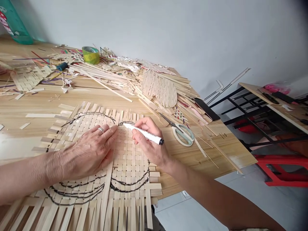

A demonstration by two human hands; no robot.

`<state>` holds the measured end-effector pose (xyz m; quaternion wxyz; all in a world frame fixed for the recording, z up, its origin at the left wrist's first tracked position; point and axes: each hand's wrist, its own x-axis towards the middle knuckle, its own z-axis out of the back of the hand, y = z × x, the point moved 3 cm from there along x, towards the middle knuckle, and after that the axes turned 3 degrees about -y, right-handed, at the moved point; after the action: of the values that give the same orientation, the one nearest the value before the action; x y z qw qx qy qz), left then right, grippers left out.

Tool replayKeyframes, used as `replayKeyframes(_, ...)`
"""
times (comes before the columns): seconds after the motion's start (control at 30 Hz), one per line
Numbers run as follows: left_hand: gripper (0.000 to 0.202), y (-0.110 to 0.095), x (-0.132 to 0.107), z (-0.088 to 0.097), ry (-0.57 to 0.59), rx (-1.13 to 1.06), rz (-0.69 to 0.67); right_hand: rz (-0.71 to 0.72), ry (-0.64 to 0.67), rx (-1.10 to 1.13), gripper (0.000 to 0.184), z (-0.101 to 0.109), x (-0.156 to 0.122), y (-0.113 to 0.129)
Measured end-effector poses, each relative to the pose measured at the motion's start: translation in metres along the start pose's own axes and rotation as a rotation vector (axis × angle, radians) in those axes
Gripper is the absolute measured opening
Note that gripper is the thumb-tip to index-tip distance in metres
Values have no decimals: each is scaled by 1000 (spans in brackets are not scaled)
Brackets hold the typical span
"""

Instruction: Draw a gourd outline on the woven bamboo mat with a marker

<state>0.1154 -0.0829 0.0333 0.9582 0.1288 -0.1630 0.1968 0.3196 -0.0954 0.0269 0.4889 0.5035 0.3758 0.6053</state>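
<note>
A mat of woven pale strips lies on the table in front of me, with loose strip ends along its edges. Curved black lines are drawn on it, some doubled, at its far and near sides. My left hand, with a ring on one finger, rests flat on the mat, its fingertips against a long pale strip that runs down the middle. My right hand grips a white marker with a black end. The marker's tip meets the mat at a short black curve just right of the strip.
Scissors lie right of the mat. Behind are heaped strips, a rounded woven piece, a tape roll and a dark thread spool. A teal container stands far left; a red stool is at right.
</note>
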Motion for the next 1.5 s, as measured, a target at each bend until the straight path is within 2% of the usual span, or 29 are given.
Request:
replayKeyframes(0.1,44,1,0,0,-2,-24,-10,28,-11,-22,16,-1,-4,-5)
replayKeyframes(0.47,44,9,2,3,183,-115,-48,96,10,-84,13,-4,-9,-2)
replayKeyframes(0.6,53,10,1,3,150,-106,-54,95,-4,-89,13,-3,-9,-2)
replayKeyframes(0.77,51,7,-4,2,97,-90,-24,58,4,-94,16,-1,-9,-1)
replayKeyframes(1.03,70,6,-12,-4,0,-89,53,66,6,-107,12,-4,-8,2)
replayKeyframes(1.27,65,5,-9,-3,-67,-108,55,4,20,-116,13,-5,-8,-4)
replayKeyframes(1.5,58,4,-6,-2,-71,-91,43,-32,49,-96,14,-6,-6,2)
